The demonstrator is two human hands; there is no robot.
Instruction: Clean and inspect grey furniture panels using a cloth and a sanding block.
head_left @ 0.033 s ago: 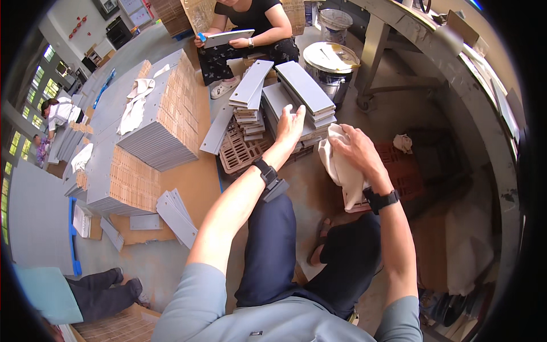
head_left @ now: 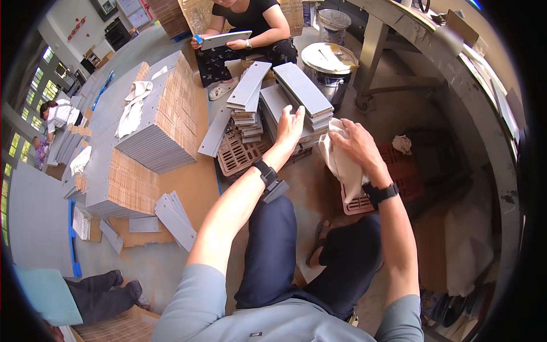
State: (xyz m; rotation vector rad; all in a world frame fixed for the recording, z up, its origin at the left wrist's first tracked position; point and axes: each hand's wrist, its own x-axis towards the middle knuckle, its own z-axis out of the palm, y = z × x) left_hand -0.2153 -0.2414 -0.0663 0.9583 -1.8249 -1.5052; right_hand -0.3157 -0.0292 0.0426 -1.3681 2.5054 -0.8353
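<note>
My left hand [head_left: 289, 129] is held out with its fingers stretched and nothing in them, right over the near end of a stack of grey boards [head_left: 303, 90]. I cannot tell whether it touches the boards. A crumpled cream cloth [head_left: 343, 165] hangs from my right hand [head_left: 359, 146], whose fingers are closed on it, to the right of that stack. Beside the stack, more grey boards [head_left: 249, 85] are piled crosswise, and one board [head_left: 215, 132] leans at their left. Under them shows a brown slatted plastic crate [head_left: 235, 154].
A person [head_left: 250, 25] sits opposite, holding a board and a small blue item. Paint buckets [head_left: 330, 62] stand near a metal table leg [head_left: 369, 54]. Large stacks of grey panels [head_left: 165, 125] rise at left. A reddish crate [head_left: 356, 206] lies below the cloth.
</note>
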